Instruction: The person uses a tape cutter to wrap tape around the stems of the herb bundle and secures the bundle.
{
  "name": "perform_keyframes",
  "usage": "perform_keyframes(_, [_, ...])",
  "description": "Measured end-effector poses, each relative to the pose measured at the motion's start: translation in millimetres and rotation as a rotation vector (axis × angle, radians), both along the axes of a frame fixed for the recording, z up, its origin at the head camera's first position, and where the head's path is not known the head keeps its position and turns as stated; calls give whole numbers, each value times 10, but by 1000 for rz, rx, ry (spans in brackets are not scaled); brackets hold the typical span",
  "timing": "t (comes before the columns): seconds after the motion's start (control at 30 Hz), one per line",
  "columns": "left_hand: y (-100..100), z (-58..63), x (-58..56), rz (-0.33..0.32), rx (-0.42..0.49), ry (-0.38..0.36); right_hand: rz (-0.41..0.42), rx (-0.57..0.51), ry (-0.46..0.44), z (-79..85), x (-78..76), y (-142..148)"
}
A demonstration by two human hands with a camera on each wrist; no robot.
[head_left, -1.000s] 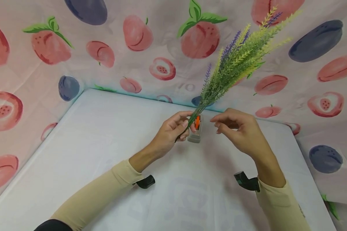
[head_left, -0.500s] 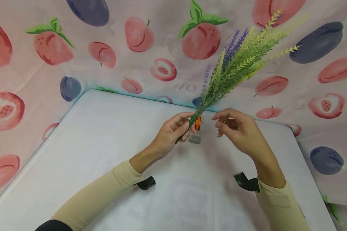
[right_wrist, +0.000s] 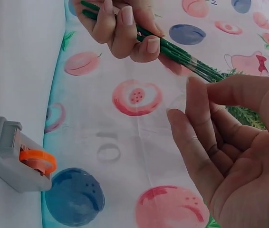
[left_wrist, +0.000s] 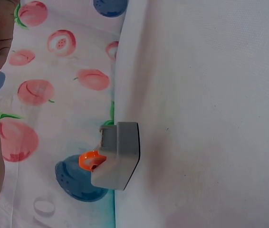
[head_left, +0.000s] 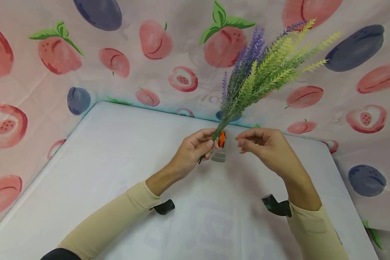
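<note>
My left hand [head_left: 195, 148] grips a bunch of green stems [right_wrist: 179, 54] between thumb and fingers. The artificial flower bunch [head_left: 256, 68], with purple and yellow-green spikes, leans up and to the right from it. A pale band [right_wrist: 192, 61] crosses the stems in the right wrist view. To the right, my right hand [head_left: 269, 148] hovers apart from the stems in the head view, thumb and index fingertips close together. Whether anything thin is between them cannot be made out. Behind the left fingers stands a grey tape dispenser [left_wrist: 120, 154] with an orange core [left_wrist: 91, 160].
A white table [head_left: 123, 144] lies under both hands. Fruit-printed cloth [head_left: 117, 86] hangs at the back and sides. Black wrist cameras [head_left: 276, 206] stick out from the beige sleeves [head_left: 113, 213].
The flower bunch has turned in my left hand, so more purple spikes show on its left side and its heads spread wider. Both hands stay at nearly the same place.
</note>
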State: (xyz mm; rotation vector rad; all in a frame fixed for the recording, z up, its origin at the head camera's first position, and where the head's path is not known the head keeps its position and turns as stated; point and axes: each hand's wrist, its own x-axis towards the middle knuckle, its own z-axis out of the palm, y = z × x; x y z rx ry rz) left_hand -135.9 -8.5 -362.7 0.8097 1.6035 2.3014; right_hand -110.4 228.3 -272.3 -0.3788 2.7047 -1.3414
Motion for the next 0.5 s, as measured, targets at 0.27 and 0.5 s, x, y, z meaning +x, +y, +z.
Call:
perform_keyframes(0.27, [12,32,11,10,-6,-67,9,-35,47,-13,24,-18])
perform_keyframes(0.5, [40,33,9,6,-32,-88,43,-113,89,-22,46,-72])
